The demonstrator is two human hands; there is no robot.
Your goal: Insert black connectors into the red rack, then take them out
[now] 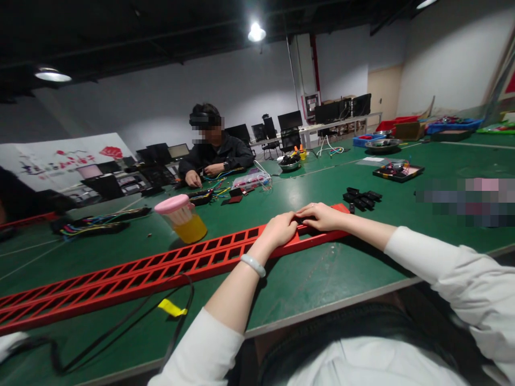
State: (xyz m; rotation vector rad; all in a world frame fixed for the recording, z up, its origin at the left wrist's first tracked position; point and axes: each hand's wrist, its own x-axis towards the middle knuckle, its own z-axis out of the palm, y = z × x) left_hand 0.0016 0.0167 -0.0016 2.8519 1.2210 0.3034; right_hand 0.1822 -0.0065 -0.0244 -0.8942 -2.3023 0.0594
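Observation:
A long red frame point(161, 271) with two rows of rectangular openings lies across the table. My left hand point(280, 229) rests on it near its right end, fingers curled and closed, their tips mostly hidden. Just to the right, my right hand point(321, 217) bends over the same end. Its fingers are closed on a small black part point(300, 219), which shows only in part between the two hands. Several loose black rectangular pieces point(364, 200) lie on the table beyond my right hand.
On the green table point(306, 289) stands a pink-lidded jar point(189, 228) behind the frame. A black cable point(120, 327) with a yellow tag runs at the front left. Across the table a person point(217, 150) handles wires. Trays and bowls point(383, 145) stand at the far right.

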